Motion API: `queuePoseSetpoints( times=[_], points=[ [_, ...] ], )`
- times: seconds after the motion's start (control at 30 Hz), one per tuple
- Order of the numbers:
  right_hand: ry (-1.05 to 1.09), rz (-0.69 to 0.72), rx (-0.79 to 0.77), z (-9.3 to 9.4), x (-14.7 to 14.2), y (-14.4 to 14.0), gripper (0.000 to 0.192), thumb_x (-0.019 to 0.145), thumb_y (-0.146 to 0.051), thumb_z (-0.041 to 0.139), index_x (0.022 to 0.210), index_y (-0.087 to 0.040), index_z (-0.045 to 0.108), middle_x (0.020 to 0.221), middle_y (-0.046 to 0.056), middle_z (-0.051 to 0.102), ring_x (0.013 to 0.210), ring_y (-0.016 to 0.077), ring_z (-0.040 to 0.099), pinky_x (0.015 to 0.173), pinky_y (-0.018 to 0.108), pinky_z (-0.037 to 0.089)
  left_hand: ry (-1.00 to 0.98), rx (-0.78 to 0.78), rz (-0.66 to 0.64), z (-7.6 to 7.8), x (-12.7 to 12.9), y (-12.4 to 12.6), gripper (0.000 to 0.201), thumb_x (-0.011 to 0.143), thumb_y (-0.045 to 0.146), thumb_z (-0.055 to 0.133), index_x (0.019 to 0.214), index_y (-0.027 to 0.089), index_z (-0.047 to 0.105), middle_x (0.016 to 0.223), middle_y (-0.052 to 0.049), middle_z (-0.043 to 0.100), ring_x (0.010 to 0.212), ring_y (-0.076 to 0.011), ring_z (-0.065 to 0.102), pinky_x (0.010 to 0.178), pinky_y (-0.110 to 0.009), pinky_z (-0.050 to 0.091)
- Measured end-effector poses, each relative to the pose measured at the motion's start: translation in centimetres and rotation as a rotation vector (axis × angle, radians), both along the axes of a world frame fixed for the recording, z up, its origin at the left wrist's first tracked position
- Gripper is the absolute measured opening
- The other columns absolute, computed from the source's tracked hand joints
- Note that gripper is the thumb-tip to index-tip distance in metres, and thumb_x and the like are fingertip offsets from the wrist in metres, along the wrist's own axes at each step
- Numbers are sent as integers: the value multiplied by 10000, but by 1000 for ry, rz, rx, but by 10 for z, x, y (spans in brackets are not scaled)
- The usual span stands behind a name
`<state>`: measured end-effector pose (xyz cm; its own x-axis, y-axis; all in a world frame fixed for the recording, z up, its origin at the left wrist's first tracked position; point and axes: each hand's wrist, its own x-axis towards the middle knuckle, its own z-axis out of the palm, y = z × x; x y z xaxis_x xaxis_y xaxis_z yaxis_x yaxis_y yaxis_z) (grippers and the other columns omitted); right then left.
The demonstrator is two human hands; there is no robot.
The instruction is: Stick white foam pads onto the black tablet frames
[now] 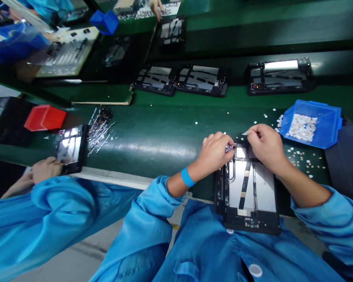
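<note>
An opened tablet [264,188], with silvery battery panels, dark strips and thin cables showing, lies in front of me, its lower end overhanging the table edge by my body. My left hand [216,150] is closed at its upper left corner, thumb and fingertips gripping there beside a small part. Over the upper right end, my right hand [266,147] is pinched closed. A small pale pointed piece [245,133] sticks out from its fingertips; its exact kind is unclear. Small white bits [301,156] are scattered right of the tablet.
A blue bin [326,125] of small white pieces stands at right. Further opened tablets [202,80] lie along the green belt [153,125]. On the left, a co-worker's hand [47,170] touches another tablet [70,147], near thin metallic strips [98,131] and a red bin [45,117].
</note>
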<state>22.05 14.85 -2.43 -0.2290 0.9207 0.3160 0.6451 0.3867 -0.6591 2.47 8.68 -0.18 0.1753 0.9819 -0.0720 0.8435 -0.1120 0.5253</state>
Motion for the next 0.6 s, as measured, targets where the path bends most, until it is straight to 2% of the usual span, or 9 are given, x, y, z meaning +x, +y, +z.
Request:
queuePoseSetpoints(
  times=[0.1,0.17,0.2,0.3,0.4,0.47,0.6],
  points=[
    [0,29,168,9,10,-4,170,967,-246,547,848,-239,669,837,67,705,795,238,642,735,385,478,-91,66,31,2,0,-5,151,923,232,646,1068,237,690,1173,-54,666,1138,-250,586,994,-404,437],
    [-81,120,300,14,16,-12,174,981,-240,560,849,-240,672,853,72,716,829,239,652,785,398,484,-219,95,82,7,0,-8,120,947,225,616,1040,223,693,1139,-54,683,1122,-230,600,998,-390,445],
    [-119,179,371,14,19,-15,168,983,-242,576,846,-241,674,852,68,721,828,232,652,791,395,483,-315,62,101,11,0,-9,115,963,234,593,1021,212,691,1086,-51,696,1065,-212,616,963,-370,461],
    [-197,344,574,12,25,-23,107,969,-260,637,883,-255,701,863,49,738,807,206,644,763,372,475,-688,-244,90,19,0,-9,206,999,320,537,930,177,668,900,-31,698,781,-142,597,725,-284,461],
    [-228,430,726,8,27,-25,64,952,-243,672,916,-270,717,869,30,740,785,186,624,731,354,466,-949,-533,80,22,0,-6,266,956,399,595,854,159,645,805,-11,656,616,-90,500,558,-236,344],
    [-222,465,799,9,26,-24,58,935,-215,692,926,-263,722,877,27,738,781,177,607,721,344,463,-1004,-600,97,22,1,-4,231,901,376,658,833,156,644,744,12,617,587,-76,479,535,-225,308],
    [-200,556,840,13,25,-23,130,913,-161,704,989,-260,743,904,27,743,804,170,602,707,339,456,-1006,-597,164,19,4,-5,134,847,273,656,780,160,630,670,36,562,581,-75,478,547,-216,317]
  ],
)
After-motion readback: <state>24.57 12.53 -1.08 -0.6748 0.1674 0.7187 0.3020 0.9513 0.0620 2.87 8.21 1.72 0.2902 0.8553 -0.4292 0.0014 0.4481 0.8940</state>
